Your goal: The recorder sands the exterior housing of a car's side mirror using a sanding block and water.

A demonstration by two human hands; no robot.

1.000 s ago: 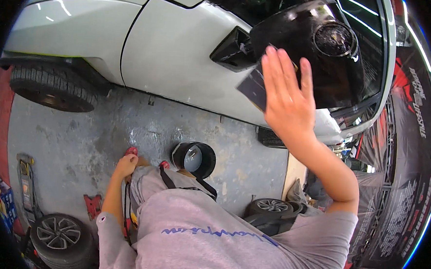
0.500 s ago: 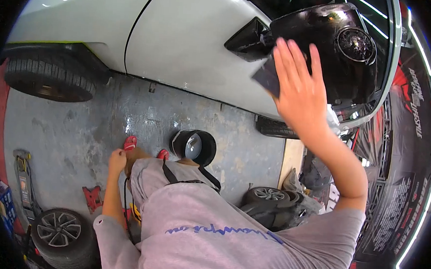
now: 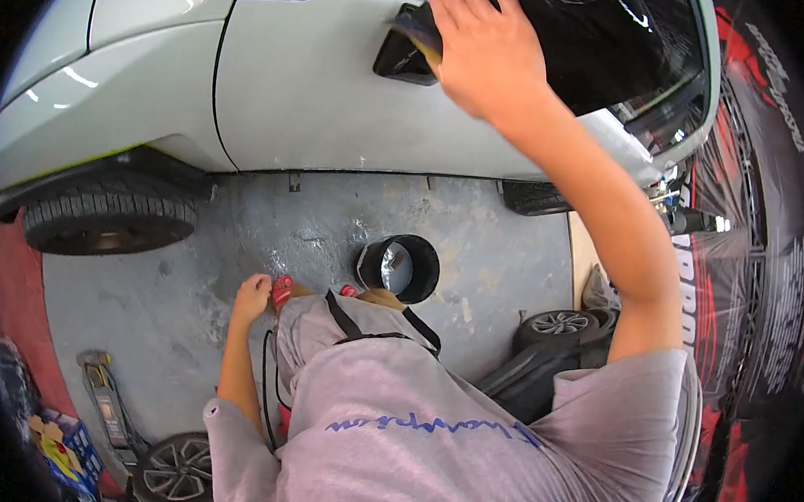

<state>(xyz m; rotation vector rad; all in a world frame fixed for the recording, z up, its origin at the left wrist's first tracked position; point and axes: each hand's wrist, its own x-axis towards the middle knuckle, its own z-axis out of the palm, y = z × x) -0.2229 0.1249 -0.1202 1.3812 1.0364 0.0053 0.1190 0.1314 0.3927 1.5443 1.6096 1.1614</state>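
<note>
My right hand (image 3: 489, 56) reaches up to the black side mirror (image 3: 594, 47) of a pale grey car (image 3: 301, 91). Its fingers are stretched out over a thin, dark sheet (image 3: 420, 36) with a yellowish-brown edge, which looks like sandpaper. The sheet lies under my palm near the mirror's triangular mount (image 3: 394, 60). The upper part of the mirror runs out of the picture. My left hand (image 3: 254, 295) hangs low at my side with its fingers curled in, and nothing shows in it.
A black bucket (image 3: 430, 275) with water stands on the wet concrete floor (image 3: 268, 208) near my feet. At left are the car's front tyre (image 3: 112, 222), a floor jack (image 3: 108, 399) and a loose wheel (image 3: 177, 471). Another wheel (image 3: 557, 325) lies at right, near printed plastic sheeting (image 3: 765, 270).
My right hand has moved up and left with the dark sheet. My view has shifted, so the bucket and floor appear further right. The left hand stays low with curled fingers.
</note>
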